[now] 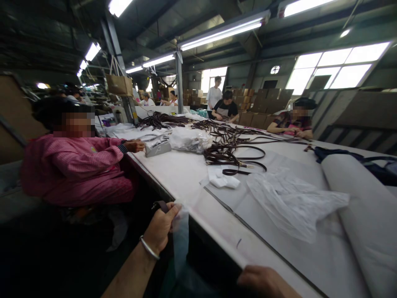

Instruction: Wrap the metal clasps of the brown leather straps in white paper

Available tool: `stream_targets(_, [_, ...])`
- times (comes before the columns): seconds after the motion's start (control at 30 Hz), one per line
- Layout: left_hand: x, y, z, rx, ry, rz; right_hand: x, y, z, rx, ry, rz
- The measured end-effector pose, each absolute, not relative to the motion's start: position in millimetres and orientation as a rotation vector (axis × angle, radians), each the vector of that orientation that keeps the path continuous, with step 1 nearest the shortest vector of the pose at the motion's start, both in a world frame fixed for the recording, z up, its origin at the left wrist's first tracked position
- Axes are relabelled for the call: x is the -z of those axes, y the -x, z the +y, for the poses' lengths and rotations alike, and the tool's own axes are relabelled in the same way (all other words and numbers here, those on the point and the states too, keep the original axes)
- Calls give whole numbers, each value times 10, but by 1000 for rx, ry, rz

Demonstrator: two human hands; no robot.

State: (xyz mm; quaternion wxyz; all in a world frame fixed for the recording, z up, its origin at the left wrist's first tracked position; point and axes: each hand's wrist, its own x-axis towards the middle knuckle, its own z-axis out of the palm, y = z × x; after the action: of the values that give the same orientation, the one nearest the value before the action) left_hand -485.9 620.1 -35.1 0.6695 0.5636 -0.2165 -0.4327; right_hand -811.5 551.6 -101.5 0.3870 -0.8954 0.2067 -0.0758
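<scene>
My left hand is closed at the table's near corner, its wrist wearing a silver bangle. Pinched between thumb and fingers is the top of a clear plastic bag, which hangs down beside the table edge. A short loop of dark brown strap sticks out above the same hand; the rest of it is hidden. Low in the view, my right hand is at the front edge of the table, blurred, and its fingertips are not clearly visible.
On the white table lie a heap of dark straps with metal clips, a crumpled plastic sheet, a bundle of plastic bags and a white roll. A person in pink sits at left; several others work farther off.
</scene>
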Motion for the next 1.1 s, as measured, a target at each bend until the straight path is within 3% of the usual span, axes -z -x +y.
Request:
stream_targets(0.13, [297,5084,6267,1158,-1277,-613,637,7759,5444,441,1982,632])
stream_targets(0.27, [251,5294,6317,1297,-1292,-799,617,7179,5546,465,1565,330])
stream_targets(0.37, [234,5318,6370,1138,-1444,-974,786,6945,5684,489,1385,305])
stream_targets(0.53, [278,5364,6433,745,-1775,-1079,1000,7056,5819,787,1646,816])
stream_targets(0.67, [340,5616,6460,765,-1787,-1168,882,7054,5874,651,1395,523])
stream_targets(0.8, [332,5761,6551,1096,-1489,-1366,815,6949,5851,548,869,403])
stream_targets(0.9, [360,5662,6622,1157,-1503,-1342,806,6969,5757,552,765,464])
stream_targets(1.1, [481,5389,6570,895,-1601,-957,556,7060,5461,668,965,377])
